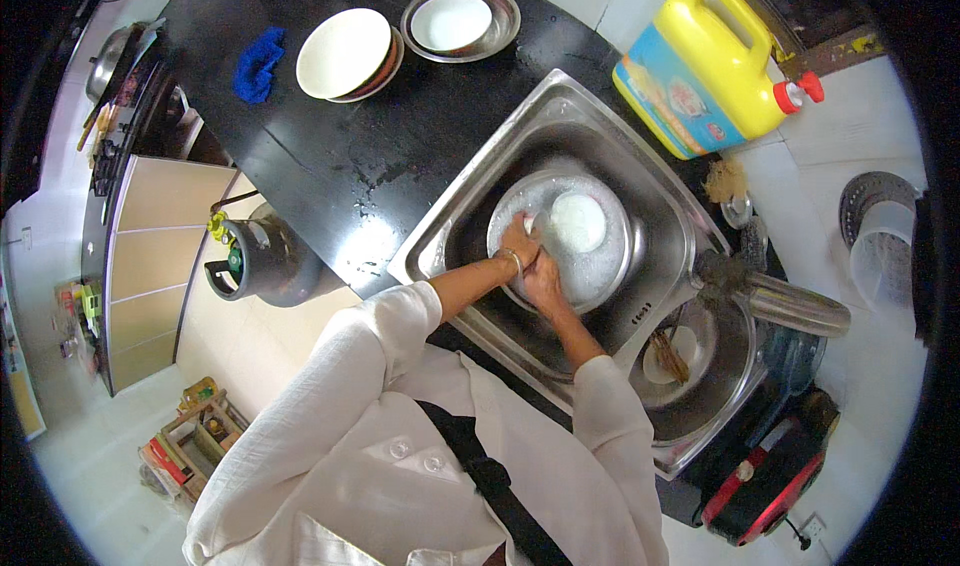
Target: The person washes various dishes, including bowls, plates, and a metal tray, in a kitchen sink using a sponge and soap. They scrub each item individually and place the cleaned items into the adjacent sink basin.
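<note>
A round metal basin (626, 266) full of soapy water stands in the larger bowl of the steel sink (440, 234). My left hand (517, 242), with a bracelet at the wrist, is over the basin's near left part, its fingers closed. Against it, slightly nearer to me, my right hand (543, 277) is closed too. A small pale or greyish thing shows at the fingers, but what the hands grip is mostly hidden. Right beside them a white bowl (580, 222) sits in the suds.
White bowls (345, 51) and a metal dish (510, 31) stand on the black counter (420, 116), near a blue cloth (259, 64). A yellow jug (690, 76) is behind the sink. The faucet (790, 301) reaches over the smaller sink bowl, which holds chopsticks (668, 356).
</note>
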Demonstrator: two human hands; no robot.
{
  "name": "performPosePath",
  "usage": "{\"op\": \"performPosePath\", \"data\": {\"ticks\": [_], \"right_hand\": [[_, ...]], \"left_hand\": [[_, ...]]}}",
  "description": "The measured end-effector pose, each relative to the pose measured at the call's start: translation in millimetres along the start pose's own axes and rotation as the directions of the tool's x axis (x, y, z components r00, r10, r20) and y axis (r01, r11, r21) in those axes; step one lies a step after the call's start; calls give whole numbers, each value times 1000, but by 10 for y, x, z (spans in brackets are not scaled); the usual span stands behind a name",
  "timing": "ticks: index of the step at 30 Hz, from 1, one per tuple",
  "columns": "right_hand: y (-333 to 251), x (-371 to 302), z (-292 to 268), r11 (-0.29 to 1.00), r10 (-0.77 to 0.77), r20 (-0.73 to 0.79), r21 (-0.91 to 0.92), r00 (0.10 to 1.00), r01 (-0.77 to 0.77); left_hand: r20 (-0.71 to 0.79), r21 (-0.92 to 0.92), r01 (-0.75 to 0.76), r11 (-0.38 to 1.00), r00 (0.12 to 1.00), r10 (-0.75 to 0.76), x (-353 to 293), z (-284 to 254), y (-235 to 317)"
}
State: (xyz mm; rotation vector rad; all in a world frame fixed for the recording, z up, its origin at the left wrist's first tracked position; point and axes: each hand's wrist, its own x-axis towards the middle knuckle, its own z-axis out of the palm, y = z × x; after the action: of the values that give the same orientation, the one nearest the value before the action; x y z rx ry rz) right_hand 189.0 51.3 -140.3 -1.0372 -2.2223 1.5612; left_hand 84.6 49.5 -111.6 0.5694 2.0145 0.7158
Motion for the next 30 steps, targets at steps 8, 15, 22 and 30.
{"op": "performPosePath", "data": {"ticks": [8, 15, 22, 30], "right_hand": [[882, -17, -194, 719, -225, 261, -606, 939, 341], [-552, 74, -249, 937, 347, -89, 11, 934, -348], [436, 68, -49, 935, 101, 83, -348, 991, -66], [-194, 146, -13, 879, 180, -185, 470, 966, -74]], "left_hand": [[559, 666, -526, 529, 821, 113, 1056, 326, -391], [-46, 47, -86, 995, 995, 88, 42, 92, -9], [423, 716, -490, 497, 871, 250, 783, 230, -275], [74, 138, -172, 975, 984, 163, 152, -33, 65]]}}
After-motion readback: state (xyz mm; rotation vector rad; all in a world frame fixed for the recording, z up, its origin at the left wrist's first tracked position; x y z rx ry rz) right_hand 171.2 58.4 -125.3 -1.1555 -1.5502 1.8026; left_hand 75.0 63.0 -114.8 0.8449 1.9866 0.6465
